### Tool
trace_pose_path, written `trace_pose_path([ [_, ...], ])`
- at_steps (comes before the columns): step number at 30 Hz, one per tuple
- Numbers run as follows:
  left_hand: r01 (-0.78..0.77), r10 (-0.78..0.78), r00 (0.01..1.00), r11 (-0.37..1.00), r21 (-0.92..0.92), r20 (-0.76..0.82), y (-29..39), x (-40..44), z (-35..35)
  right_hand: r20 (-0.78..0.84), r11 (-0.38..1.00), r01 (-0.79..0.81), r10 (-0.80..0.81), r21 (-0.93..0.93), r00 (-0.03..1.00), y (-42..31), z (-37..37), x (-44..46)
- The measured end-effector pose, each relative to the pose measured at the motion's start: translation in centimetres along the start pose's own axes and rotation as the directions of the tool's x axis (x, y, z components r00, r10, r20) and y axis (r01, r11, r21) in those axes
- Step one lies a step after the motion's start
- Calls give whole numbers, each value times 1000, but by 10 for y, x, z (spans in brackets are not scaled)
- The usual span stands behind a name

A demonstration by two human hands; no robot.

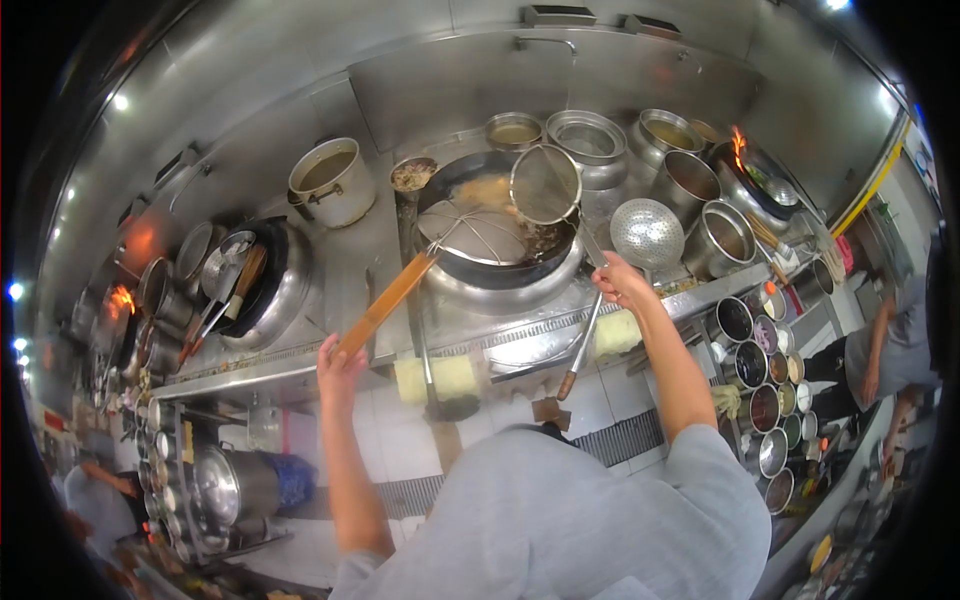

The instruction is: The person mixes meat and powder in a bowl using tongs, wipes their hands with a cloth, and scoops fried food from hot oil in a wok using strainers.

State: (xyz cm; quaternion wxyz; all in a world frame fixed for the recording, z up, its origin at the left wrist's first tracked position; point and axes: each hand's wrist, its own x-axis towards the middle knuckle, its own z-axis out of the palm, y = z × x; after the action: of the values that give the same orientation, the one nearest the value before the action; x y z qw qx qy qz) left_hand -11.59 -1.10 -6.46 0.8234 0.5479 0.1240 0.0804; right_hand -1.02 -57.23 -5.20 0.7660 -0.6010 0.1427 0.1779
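Note:
My left hand (343, 362) is closed around the wooden handle (385, 305) of a large wire-mesh skimmer. The skimmer's round head (472, 232) lies over the front of a black wok (450, 180). My right hand (622, 281) grips the metal handle of a round fine-mesh strainer (545, 184), which is held over the wok's right side. Brownish contents (485, 190) show in the wok behind the skimmer; the mesh heads hide part of them. Just right of my right hand rests a perforated ladle (647, 235), its wood-tipped handle (567, 385) pointing toward me.
Several metal pots, including one with liquid (612, 150), stand behind and right of the wok. A tall pot (332, 182) and another wok (275, 285) are on the left. Flames (739, 148) rise at the right. Folded yellowish cloths (440, 379) lie on the front edge. Another person (885, 345) stands at right.

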Motion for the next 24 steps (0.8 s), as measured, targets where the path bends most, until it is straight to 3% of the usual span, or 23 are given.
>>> trace_pose_path([
  [2, -4, 4, 1000, 1000, 1, 3, -1, 1, -1, -123, 998, -4, -3, -56, 992, -1, 12, 1],
  [7, -2, 1, 1000, 1000, -16, -22, -3, -7, -3, -87, 970, -2, -20, -242, 996, -26, -1, -42],
  [9, 11, -11, 1000, 1000, -5, -10, -5, -12, -1, -11, 992, 74, -76, -100, 997, -29, -14, -46],
  [10, 9, -9, 1000, 1000, -10, -14, -10, -10, -2, -147, 994, 108, -106, 7, 983, -24, -17, -41],
  [14, 17, -17, 1000, 1000, -25, 5, -28, -8, -5, -168, 963, 234, -211, 133, 963, -19, -29, 4],
  [16, 26, -26, 1000, 999, -34, 16, -28, -12, 2, -475, 907, 217, -379, -360, 794, -10, -35, 40],
  [17, 43, -42, 999, 999, -20, 16, -26, -17, 5, -488, 911, 220, -377, -349, 787, -8, -40, 51],
  [19, 58, -57, 998, 998, -2, 36, -24, -19, 13, -486, 662, -132, -384, -738, 785, -8, -52, 66],
  [20, 40, -40, 999, 999, -31, 29, -24, -18, 13, -499, 670, -136, -386, -730, 776, -6, -56, 66],
  [21, 25, -24, 1000, 998, -60, 18, -24, -17, 13, -506, 791, -53, -337, -610, 794, 0, -60, 64],
  [24, 27, -25, 999, 995, -98, 22, -24, -11, 16, -466, 978, 155, -202, -138, 862, 31, -71, 52],
])
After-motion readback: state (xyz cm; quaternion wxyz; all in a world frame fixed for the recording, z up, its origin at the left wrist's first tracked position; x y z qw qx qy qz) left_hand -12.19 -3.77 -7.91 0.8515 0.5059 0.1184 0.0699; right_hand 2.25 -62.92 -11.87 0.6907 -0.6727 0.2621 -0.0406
